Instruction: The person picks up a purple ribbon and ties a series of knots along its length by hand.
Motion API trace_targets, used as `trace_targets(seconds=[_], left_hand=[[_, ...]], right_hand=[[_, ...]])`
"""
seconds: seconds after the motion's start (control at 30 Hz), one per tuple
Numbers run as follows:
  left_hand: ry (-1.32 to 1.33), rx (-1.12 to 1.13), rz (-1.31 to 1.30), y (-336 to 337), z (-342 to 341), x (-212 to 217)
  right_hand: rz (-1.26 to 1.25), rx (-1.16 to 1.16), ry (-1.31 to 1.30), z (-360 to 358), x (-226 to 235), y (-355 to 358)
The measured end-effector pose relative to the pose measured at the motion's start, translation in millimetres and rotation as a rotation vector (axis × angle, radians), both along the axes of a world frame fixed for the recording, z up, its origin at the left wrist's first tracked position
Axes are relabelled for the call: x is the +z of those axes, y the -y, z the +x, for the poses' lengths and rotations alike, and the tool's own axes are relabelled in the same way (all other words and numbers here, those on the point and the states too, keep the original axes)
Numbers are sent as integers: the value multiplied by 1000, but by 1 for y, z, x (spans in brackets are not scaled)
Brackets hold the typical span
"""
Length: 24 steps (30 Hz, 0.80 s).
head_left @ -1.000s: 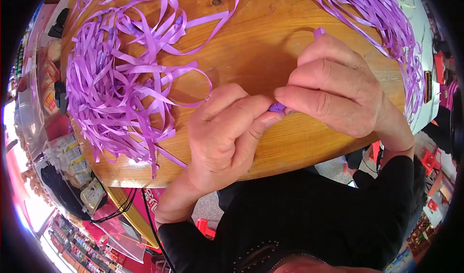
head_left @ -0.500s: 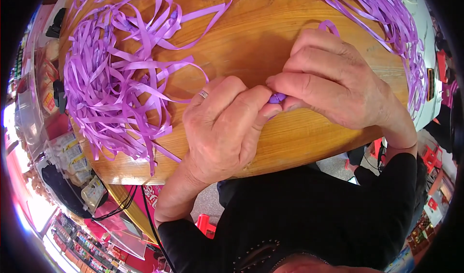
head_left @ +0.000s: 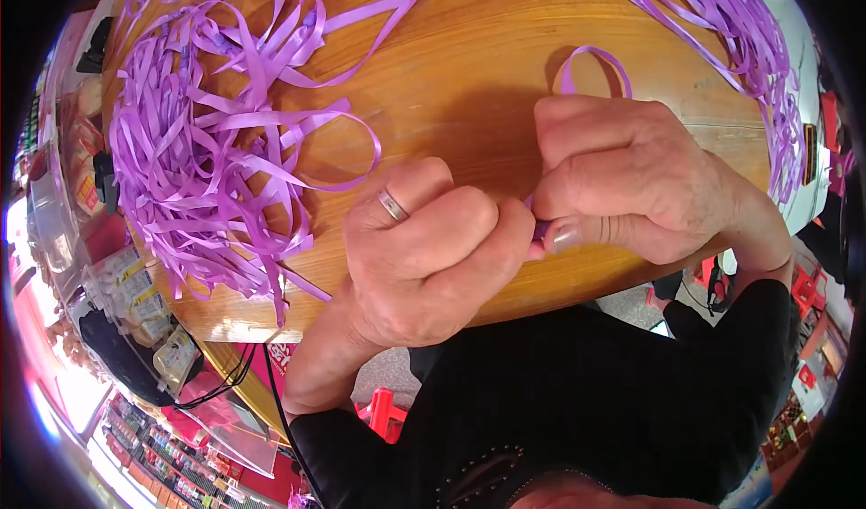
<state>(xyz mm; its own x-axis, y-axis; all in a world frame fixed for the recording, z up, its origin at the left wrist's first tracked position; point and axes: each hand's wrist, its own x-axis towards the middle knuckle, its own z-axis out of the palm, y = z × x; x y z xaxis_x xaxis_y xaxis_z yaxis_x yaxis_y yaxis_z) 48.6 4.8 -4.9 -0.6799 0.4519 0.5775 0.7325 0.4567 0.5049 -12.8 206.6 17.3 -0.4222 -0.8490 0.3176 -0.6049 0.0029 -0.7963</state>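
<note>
My left hand [head_left: 424,256], with a ring on one finger, and my right hand [head_left: 631,180] meet over the near edge of a round wooden table [head_left: 469,76]. Both pinch one short purple ribbon strip [head_left: 539,229] between thumbs and fingertips. A loop of that ribbon [head_left: 591,58] rises behind my right knuckles. Most of the strip is hidden inside my fingers.
A big tangled heap of purple ribbon strips [head_left: 207,139] covers the table's left side. A second bundle of ribbon [head_left: 731,22] lies at the far right. Shelves with packaged goods [head_left: 135,284] and black cables [head_left: 225,374] sit below the table's left edge.
Both hands have drawn closer and shifted slightly toward me. The ribbon loop behind my right hand has come into view and stands taller.
</note>
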Motion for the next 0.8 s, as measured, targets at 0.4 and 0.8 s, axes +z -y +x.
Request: trace_targets(seconds=[0.4,0.8], left_hand=[[-263,49,-78,-1,-1,-8],[393,56,268,5,-8,8]], right_hand=[[222,-61,1389,18,6,-2],[194,-190,1112,-8,17,-3]])
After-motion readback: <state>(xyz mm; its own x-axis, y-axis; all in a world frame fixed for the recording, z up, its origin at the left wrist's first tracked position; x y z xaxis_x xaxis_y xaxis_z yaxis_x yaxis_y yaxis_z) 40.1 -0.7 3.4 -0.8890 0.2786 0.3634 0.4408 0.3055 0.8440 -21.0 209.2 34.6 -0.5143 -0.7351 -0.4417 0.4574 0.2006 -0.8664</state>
